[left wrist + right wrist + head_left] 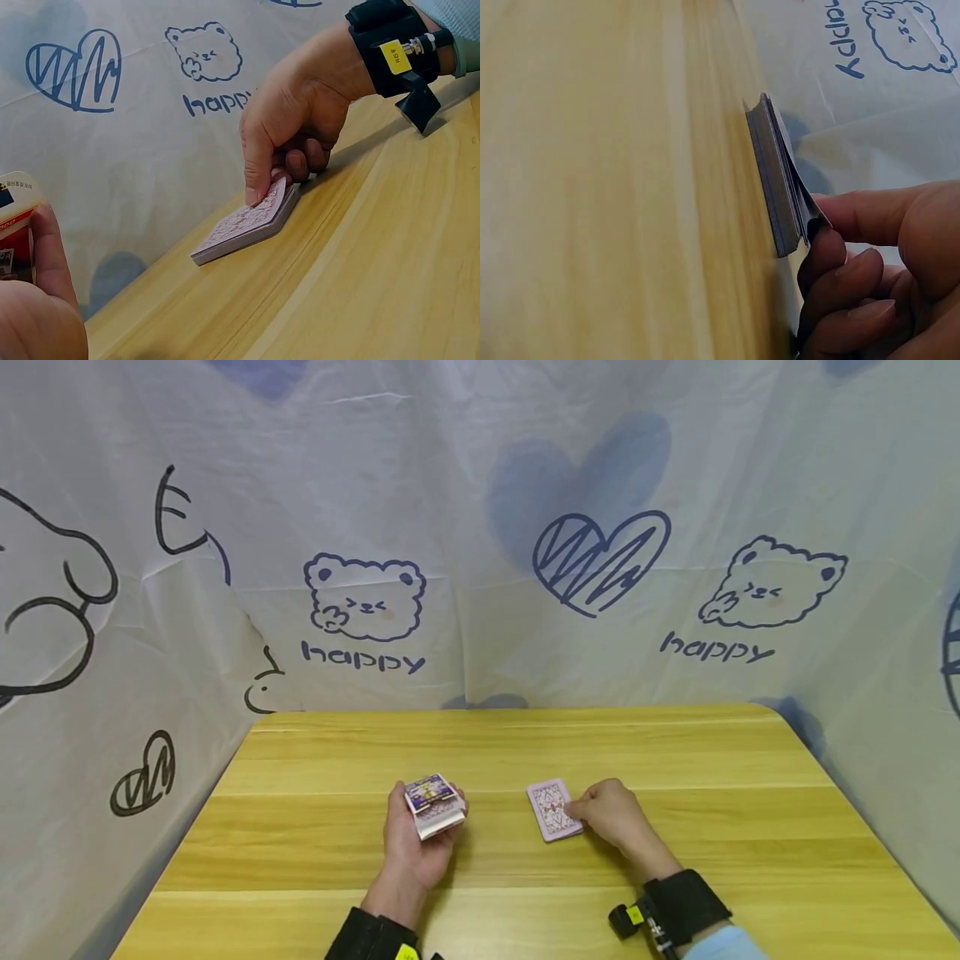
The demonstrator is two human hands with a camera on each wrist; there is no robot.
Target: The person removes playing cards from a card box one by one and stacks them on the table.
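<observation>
My left hand (422, 853) holds a card box (431, 795) with its white flap raised toward me and a patterned card back showing in the opening. To the right, a deck of playing cards (551, 810) with a red-and-white patterned back lies face down on the table. My right hand (617, 810) pinches the near right corner of the top card between thumb and fingers. In the right wrist view that card (810, 202) bends up from the stack, while the rest of the deck (771, 172) stays on the wood.
The wooden table (337, 743) runs to a back edge against a white cloth (480, 635) printed with bears and hearts. Cloth walls also stand at left and right. Each wrist wears a black strap (686, 906) with a small camera.
</observation>
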